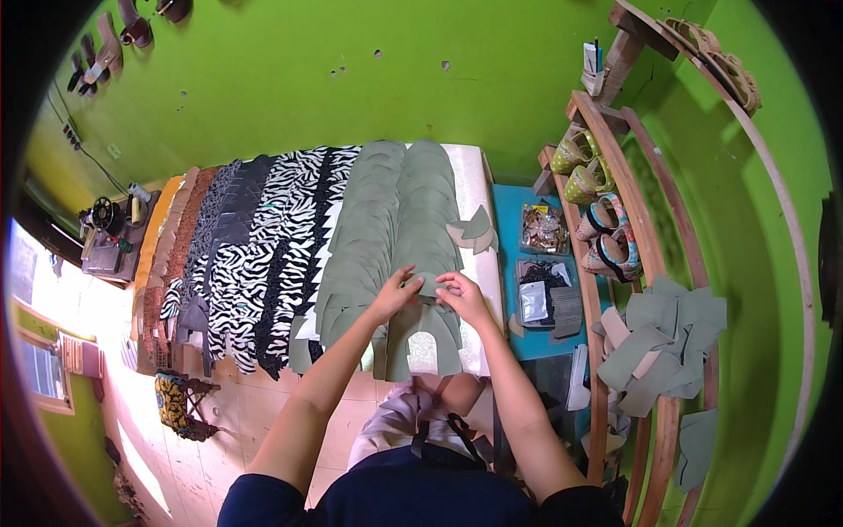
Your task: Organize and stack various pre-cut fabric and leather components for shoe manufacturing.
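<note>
Over the right-hand column of overlapping grey-green cut pieces (426, 202), both my hands meet around one small grey-green piece (428, 286). My left hand (395, 297) has its fingers curled, with thumb and index finger at the piece's left edge. At the opposite edge, my right hand (464, 297) pinches it between bent fingers. Part of the piece is hidden behind the fingers. A second column of grey-green pieces (356, 237) lies just left of it. An arch-shaped grey-green piece (446, 338) hangs at the near end, close below my right hand.
Zebra-striped pieces (237, 272), black pieces and brown and orange strips cover the table leftward. Loose offcuts (474, 230) lie on its pale right side (470, 176). Farther right are a blue surface (527, 347) with boxes of small parts (544, 230), and a wooden rack (645, 211) holding sandals and grey-green scraps (659, 342).
</note>
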Available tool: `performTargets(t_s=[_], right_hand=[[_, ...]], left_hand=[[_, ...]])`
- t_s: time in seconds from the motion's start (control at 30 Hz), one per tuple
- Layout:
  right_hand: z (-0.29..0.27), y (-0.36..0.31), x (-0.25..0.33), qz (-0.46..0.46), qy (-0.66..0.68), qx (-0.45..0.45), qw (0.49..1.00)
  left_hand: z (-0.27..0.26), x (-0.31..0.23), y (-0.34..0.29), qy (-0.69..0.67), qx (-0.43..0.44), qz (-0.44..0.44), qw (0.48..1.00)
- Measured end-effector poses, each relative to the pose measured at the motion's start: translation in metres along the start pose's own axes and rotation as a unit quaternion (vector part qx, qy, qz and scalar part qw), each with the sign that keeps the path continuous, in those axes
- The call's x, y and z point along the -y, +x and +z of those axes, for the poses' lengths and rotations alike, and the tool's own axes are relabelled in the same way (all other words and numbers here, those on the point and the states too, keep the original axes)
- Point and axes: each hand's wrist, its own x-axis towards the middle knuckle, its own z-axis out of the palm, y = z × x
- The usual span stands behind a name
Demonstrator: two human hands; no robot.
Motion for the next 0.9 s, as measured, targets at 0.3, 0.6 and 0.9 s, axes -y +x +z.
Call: performTargets(t_s=[0.3,0.6,0.9], right_hand=[[0.003,-0.025,-0.026,0.067,-0.154,0.014,0.986],[0.009,-0.049,-0.04,0.06,-0.407,-0.005,0.911],[0.032,-0.065,-0.033,-0.02,-0.49,-0.013,0.871]], left_hand=[[-0.033,0.023,-0.037,0.047,0.106,-0.065,0.991],[-0.021,0.043,-0.063,0.251,0.059,0.06,0.964],[-0.012,0.057,-0.07,0.381,0.008,0.147,0.913]])
